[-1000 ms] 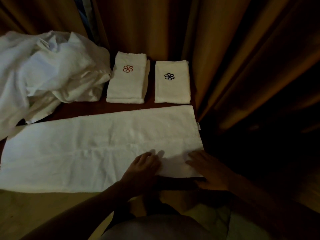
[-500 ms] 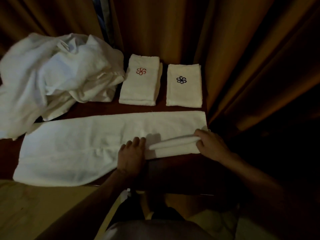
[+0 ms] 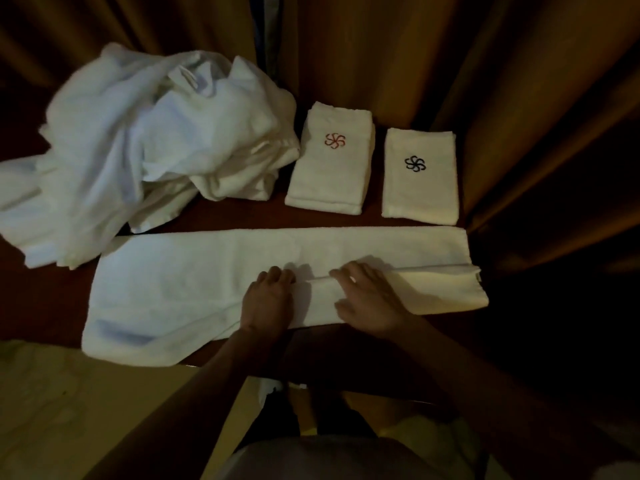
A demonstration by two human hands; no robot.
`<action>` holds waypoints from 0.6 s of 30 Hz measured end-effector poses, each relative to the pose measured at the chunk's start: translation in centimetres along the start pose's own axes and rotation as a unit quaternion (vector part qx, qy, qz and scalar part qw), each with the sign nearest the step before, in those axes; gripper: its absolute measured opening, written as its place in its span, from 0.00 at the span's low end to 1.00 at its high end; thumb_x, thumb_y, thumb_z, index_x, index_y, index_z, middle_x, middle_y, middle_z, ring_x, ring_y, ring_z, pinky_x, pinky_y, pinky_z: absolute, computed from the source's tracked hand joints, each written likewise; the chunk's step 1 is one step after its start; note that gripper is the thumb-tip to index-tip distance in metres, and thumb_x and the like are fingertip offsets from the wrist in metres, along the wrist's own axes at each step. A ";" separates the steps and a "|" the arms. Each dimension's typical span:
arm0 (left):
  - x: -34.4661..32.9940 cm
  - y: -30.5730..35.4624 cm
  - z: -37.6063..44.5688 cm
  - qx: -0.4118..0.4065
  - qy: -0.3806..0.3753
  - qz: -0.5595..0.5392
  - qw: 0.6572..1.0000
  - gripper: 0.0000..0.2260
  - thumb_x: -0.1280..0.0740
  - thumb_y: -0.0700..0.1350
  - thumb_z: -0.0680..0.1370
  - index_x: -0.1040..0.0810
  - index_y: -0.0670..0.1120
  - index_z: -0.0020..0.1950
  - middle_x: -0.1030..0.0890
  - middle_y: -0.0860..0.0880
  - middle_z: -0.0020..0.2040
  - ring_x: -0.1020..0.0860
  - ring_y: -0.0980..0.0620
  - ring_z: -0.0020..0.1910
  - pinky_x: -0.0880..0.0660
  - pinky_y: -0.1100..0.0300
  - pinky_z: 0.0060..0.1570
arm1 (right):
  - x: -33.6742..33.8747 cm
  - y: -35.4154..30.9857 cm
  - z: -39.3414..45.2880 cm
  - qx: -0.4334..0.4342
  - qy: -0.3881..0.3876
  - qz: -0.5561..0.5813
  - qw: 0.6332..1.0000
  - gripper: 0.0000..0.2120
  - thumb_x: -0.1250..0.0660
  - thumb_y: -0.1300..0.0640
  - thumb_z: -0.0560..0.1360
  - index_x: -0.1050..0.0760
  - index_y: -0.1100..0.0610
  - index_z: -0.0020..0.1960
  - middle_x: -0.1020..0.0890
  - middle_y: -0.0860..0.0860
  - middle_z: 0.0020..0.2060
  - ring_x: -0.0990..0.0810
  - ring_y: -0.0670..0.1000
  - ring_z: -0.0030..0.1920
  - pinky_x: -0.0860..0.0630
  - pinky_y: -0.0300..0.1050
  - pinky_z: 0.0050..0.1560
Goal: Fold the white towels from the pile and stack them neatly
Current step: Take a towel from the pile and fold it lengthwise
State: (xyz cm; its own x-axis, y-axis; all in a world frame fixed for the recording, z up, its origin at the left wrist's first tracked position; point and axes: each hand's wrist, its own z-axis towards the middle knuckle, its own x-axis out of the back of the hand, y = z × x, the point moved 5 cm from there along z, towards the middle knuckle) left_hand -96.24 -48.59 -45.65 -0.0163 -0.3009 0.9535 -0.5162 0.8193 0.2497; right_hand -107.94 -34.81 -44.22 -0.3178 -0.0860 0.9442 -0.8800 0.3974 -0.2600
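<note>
No readable text. Only signs: red pinwheel logo on left folded towel, dark pinwheel logo on right folded towel.

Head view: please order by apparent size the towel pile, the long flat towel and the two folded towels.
1. Towel pile and long flat towel: too similar to rank.
2. Red-emblem folded towel and dark-emblem folded towel: also alike.

dim warm light | corners near black | white pile slightly blurred | wide-angle bending at edges

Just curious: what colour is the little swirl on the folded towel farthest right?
Dark blue, nearly black, on the folded towel; the head view shows it.
</note>
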 end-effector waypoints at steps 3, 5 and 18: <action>-0.1 -2.2 -1.0 -0.011 0.006 0.070 0.997 0.19 0.26 0.39 0.63 0.21 0.43 0.52 0.22 0.42 0.47 0.23 0.39 0.43 0.27 0.49 0.38 | -1.0 -2.4 2.6 -0.002 0.000 -0.037 0.999 0.20 0.37 0.50 0.75 0.30 0.54 0.66 0.28 0.54 0.60 0.30 0.56 0.61 0.29 0.54 0.57; 0.3 -5.6 -2.3 0.033 0.022 0.090 0.995 0.19 0.25 0.40 0.61 0.21 0.42 0.51 0.22 0.42 0.45 0.24 0.39 0.40 0.27 0.50 0.37 | -1.1 -2.2 3.6 -0.024 0.007 -0.078 0.997 0.15 0.37 0.50 0.76 0.27 0.55 0.60 0.27 0.55 0.56 0.28 0.57 0.59 0.26 0.53 0.52; 5.6 -22.5 -9.3 0.204 0.015 -0.033 0.978 0.07 0.29 0.42 0.73 0.20 0.47 0.50 0.19 0.46 0.46 0.20 0.45 0.45 0.26 0.53 0.44 | -0.4 -0.1 6.6 -0.052 -0.071 -0.149 0.985 0.12 0.43 0.49 0.81 0.31 0.55 0.59 0.25 0.52 0.56 0.25 0.52 0.56 0.29 0.47 0.55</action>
State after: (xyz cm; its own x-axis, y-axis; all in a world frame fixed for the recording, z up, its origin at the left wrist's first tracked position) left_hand -76.78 -64.20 -44.33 0.0502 -0.3272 0.9436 -0.8137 0.5344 0.2287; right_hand -110.01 -40.83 -45.89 -0.1025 -0.3371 0.9359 -0.9035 0.4251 0.0541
